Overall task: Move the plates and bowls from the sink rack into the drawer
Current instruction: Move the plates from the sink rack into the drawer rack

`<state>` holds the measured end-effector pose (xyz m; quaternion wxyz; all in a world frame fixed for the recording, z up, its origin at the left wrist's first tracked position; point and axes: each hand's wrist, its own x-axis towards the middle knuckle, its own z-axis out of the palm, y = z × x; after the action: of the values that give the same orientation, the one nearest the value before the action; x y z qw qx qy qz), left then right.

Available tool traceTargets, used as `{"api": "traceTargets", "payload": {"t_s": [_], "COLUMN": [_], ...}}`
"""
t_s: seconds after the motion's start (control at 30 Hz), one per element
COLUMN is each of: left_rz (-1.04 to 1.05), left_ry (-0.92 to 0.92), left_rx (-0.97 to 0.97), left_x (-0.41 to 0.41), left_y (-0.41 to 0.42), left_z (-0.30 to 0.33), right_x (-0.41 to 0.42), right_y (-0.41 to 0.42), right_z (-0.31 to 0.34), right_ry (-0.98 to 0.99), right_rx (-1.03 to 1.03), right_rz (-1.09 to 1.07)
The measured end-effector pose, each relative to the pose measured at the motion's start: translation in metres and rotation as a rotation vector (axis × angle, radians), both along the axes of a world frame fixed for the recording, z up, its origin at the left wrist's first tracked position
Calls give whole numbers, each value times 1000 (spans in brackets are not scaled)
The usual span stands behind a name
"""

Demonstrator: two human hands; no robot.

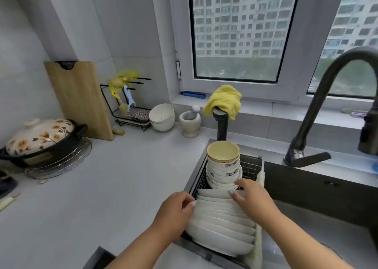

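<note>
In the lower centre of the frame, a row of white plates (222,225) standing on edge in the sink rack (250,167) is flanked by both hands. The left hand (176,209) is curled on the row's left edge; the right hand (250,197) rests its fingers on the upper rims. A few plates are best gathered together, squeezed from both sides and lifted straight up. About ten plates can be counted; behind them, one stack of bowls (223,166), roughly seven. The drawer is not seen.
</note>
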<state>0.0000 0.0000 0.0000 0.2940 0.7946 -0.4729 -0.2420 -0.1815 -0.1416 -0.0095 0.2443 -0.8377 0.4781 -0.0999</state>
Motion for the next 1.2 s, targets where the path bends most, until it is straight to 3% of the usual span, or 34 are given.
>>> {"api": "traceTargets", "payload": {"t_s": [0.27, 0.4, 0.57, 0.7, 0.93, 1.2], "left_rz": [-124, -117, -132, -229, -296, -313], "left_ry": [-112, -132, -353, -467, -452, -476], "left_rx": [94, 118, -23, 101, 290, 307], "left_x": [-12, -20, -46, -57, -61, -60], "left_y": [-70, -91, -74, -66, -66, -67], "left_z": [-28, -31, -37, -36, -38, -37], "right_x": [0, 2, -1, -1, 1, 5], "right_y": [-32, -44, -49, -49, -49, -51], "right_z": [-11, -17, -26, -31, -29, -22], "right_ry": [180, 111, 30, -24, -94, -154], "right_rx": [231, 314, 300, 315, 230, 185], "right_rz": [61, 102, 149, 166, 220, 215]}}
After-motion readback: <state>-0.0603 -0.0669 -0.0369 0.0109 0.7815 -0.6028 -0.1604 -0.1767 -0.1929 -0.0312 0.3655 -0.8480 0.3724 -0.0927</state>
